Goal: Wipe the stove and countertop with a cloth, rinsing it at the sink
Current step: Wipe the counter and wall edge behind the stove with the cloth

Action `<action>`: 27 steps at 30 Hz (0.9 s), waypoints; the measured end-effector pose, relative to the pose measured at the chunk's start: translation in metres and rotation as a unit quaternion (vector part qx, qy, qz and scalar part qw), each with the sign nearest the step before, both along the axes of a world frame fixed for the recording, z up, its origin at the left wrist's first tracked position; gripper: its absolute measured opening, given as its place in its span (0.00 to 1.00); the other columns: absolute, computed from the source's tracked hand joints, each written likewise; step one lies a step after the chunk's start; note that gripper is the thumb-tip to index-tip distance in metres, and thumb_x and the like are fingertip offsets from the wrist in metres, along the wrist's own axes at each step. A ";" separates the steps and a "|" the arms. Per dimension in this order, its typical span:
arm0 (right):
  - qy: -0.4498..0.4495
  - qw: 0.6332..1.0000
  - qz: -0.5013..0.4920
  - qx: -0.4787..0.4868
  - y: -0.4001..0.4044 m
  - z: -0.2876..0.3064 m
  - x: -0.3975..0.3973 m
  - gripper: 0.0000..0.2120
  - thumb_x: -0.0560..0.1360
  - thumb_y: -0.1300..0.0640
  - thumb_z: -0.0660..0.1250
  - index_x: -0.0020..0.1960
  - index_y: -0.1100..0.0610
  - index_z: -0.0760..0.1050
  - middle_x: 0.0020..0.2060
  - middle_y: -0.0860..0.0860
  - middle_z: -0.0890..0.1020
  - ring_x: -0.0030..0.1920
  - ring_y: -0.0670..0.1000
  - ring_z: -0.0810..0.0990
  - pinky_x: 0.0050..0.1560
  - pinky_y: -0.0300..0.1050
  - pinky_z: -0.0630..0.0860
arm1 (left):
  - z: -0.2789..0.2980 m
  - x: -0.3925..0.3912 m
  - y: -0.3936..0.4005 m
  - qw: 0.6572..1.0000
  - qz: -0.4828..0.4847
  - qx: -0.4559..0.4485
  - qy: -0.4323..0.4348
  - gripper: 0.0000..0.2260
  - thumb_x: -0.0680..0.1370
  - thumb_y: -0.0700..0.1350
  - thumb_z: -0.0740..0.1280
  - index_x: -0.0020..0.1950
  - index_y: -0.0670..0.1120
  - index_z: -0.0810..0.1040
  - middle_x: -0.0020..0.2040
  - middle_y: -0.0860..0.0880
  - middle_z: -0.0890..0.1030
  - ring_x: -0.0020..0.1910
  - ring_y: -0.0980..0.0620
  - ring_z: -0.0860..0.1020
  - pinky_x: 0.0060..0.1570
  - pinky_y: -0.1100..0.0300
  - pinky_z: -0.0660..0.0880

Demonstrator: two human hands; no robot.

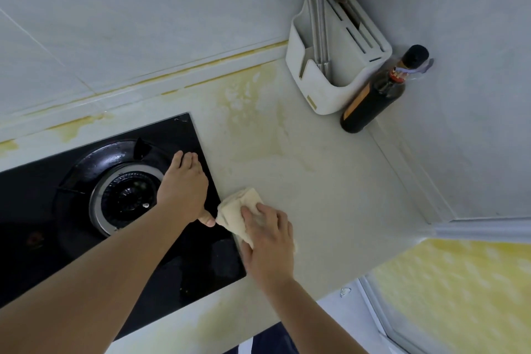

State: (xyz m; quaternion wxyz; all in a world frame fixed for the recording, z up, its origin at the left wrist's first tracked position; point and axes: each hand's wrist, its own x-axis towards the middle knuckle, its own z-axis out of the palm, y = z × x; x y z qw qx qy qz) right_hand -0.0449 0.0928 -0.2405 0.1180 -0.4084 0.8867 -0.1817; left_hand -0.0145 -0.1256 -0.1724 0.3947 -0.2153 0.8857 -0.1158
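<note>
**Cloth under the right hand at the stove's right edge**

Nearest the camera, the right hand [265,241] presses a cream cloth [235,214] flat against the surface, fingers spread over it and thumb tucked along its near side, so it holds the cloth down rather than bunching it. The cloth is folded into a thick pad whose long axis runs from near-right to far-left, straddling the seam where the black stove [184,276] meets the pale countertop [330,195]. Its free end pokes out beyond the fingertips, toward the back wall. It looks damp, soft and lightly stained.

Just to the left, the left hand [184,187] rests on the stove glass beside the burner [126,201], fingers relaxed and fairly straight, gripping nothing; its thumb nearly touches the cloth's corner. The right hand is plainly the one doing the wiping.

Beyond the cloth, the countertop carries yellowish streaks, thickest toward the back wall, so the likely stroke is away and to the right. Farther back in the corner stand a white utensil holder [330,89] and a dark bottle [373,95]. No sink is in view.
</note>
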 end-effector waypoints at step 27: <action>0.097 0.971 -0.215 0.029 -0.034 -0.007 -0.150 0.33 0.74 0.44 0.70 0.74 0.57 0.69 0.68 0.61 0.71 0.62 0.63 0.71 0.60 0.58 0.73 | -0.002 -0.032 -0.053 0.996 0.079 0.020 0.039 0.67 0.61 0.81 0.67 0.84 0.39 0.46 0.84 0.42 0.49 0.83 0.43 0.46 0.81 0.42 0.43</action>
